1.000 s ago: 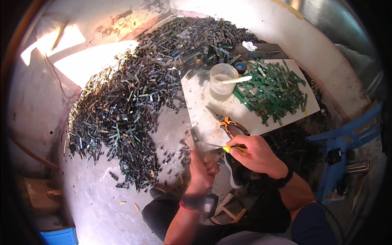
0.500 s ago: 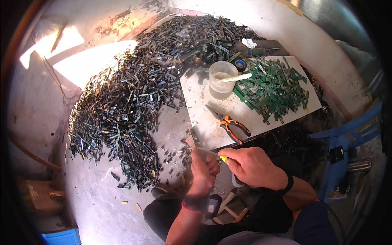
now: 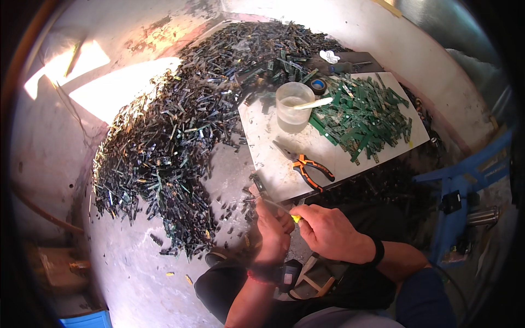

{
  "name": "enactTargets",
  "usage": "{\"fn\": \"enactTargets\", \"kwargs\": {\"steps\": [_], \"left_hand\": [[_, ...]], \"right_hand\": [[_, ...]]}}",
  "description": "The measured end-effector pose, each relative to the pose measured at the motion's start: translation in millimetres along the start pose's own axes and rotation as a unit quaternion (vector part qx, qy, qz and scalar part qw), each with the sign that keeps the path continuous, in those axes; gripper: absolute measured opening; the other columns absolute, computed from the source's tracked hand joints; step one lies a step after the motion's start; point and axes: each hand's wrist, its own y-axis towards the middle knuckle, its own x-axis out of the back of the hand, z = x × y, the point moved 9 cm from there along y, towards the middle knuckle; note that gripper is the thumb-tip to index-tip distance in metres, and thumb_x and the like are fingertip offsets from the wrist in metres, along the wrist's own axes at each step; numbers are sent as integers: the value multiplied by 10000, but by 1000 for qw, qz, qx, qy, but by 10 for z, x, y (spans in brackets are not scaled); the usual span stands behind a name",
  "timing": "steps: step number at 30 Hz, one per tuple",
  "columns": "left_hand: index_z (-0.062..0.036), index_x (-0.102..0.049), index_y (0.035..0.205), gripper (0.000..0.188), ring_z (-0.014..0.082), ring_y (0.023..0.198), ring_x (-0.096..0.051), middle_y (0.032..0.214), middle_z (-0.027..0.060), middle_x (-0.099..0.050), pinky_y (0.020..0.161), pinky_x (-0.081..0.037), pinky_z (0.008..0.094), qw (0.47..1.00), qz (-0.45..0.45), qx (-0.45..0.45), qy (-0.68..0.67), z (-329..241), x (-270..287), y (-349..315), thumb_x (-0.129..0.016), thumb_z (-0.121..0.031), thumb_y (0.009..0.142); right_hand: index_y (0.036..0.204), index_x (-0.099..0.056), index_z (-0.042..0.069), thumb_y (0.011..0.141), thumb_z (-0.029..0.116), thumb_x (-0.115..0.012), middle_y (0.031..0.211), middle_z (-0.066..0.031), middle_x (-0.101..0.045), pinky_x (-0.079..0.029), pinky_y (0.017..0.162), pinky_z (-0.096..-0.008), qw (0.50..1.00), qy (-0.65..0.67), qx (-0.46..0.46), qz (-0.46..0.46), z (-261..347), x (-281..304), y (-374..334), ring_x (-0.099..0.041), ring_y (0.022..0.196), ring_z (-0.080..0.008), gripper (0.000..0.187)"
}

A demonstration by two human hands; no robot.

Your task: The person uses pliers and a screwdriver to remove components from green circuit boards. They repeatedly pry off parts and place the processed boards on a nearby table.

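My left hand point(image 3: 274, 232) is closed on a dark, narrow strip point(image 3: 257, 183) whose end sticks up past the fingers, with a pinkish piece beside it. In my right hand point(image 3: 334, 234) is a thin metal-shafted tool with a yellow handle point(image 3: 296, 218), probably a screwdriver. Its shaft runs left across the fingers of my left hand to the strip; the tip is too small to make out. Just beyond my hands, orange-and-black pliers point(image 3: 305, 165) lie on a white board point(image 3: 260, 156). My fingers hide the strip's lower part.
A clear cup point(image 3: 292, 120) of liquid with a pale stick, a roll of tape point(image 3: 318, 85) and a heap of green circuit-board strips point(image 3: 363, 117) rest on the board. Dark strips point(image 3: 158, 153) are piled on the floor to the left and behind. A blue stool point(image 3: 448, 188) stands at right.
The whole view has shifted slightly. My right hand and the yellow-handled tool sit a little closer to my left hand; both grips stay the same.
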Motion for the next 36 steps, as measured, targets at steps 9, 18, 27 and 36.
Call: {"fn": "enactTargets", "kwargs": {"steps": [9, 18, 27, 36], "left_hand": [[-136, -400, 671, 494, 86, 425, -297, 554, -27, -373, 376, -236, 236, 998, 31, -43, 45, -55, -37, -44, -383, -542, 952], [-63, -580, 969, 534, 164, 710, -566, 824, 33, -592, 625, -490, 315, 995, -4, -93, 46, 32, 122, 191, -306, -521, 977], [-103, -523, 833, 473, 136, 570, -522, 713, 13, -539, 494, -435, 264, 996, 12, -84, 14, 0, 105, 153, -326, -509, 975], [-124, -445, 718, 447, 76, 420, -327, 560, -32, -399, 369, -235, 235, 1000, 19, -9, 11, -55, -74, -80, -333, -476, 970]], "right_hand": [[1038, -578, 40, 807, 49, -578, 762, -152, -585, -495, 547, -414, 998, -47, 6, -38, 65, 23, -88, -597, 636, -353, 231], [1032, -550, 46, 810, 58, -583, 754, -145, -576, -487, 525, -430, 996, -88, -11, -31, 59, -181, -85, -605, 629, -346, 225], [975, -562, -15, 867, -15, -521, 802, -152, -620, -495, 663, -282, 957, 278, -51, -57, -356, -243, 23, -632, 716, -183, 115], [1010, -633, 56, 749, 12, -616, 672, -134, -581, -468, 494, -370, 993, 47, 64, -90, -99, 80, 71, -588, 557, -290, 266]]}}
